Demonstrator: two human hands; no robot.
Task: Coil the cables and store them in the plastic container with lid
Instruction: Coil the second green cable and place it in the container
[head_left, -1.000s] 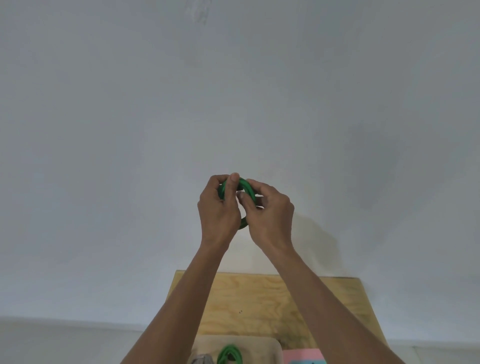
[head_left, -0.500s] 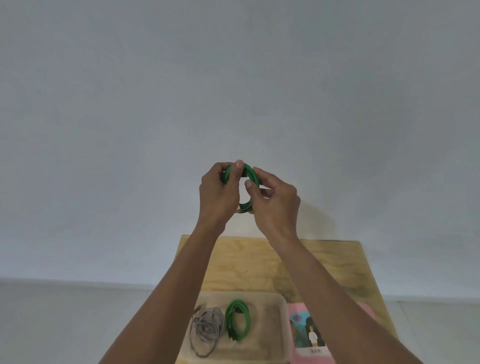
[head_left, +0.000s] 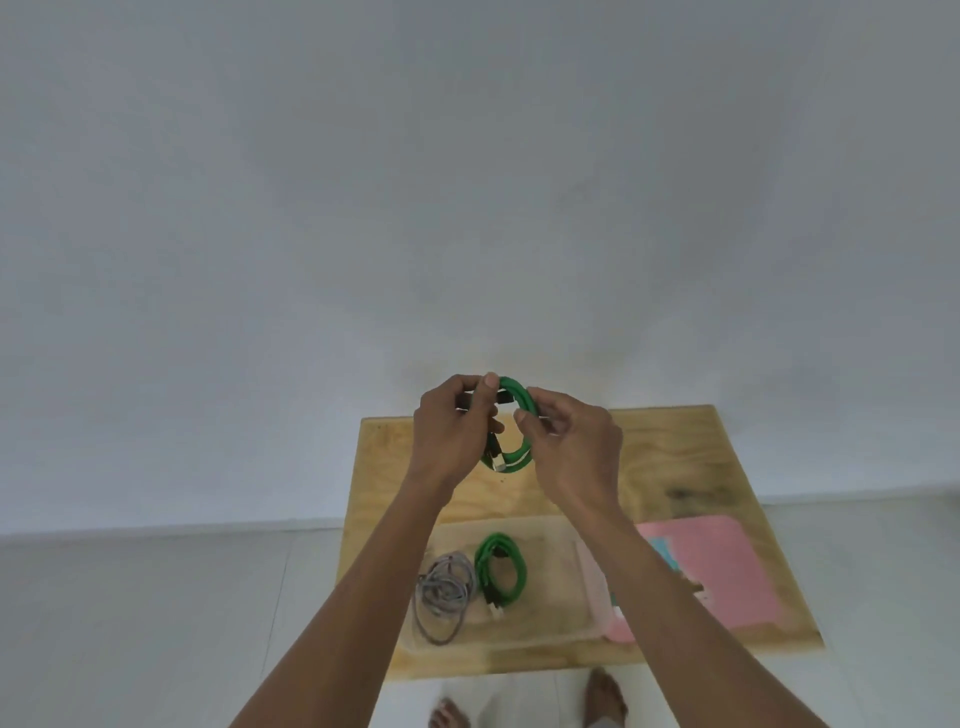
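between your hands (head_left: 519, 431) the green cable (head_left: 511, 441) is now a neat ring, both hands pinching it. below them the container (head_left: 545, 631) has come into sight, so drop it in next.

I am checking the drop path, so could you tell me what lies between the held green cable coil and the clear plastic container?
Only bare plywood tabletop in the head view.
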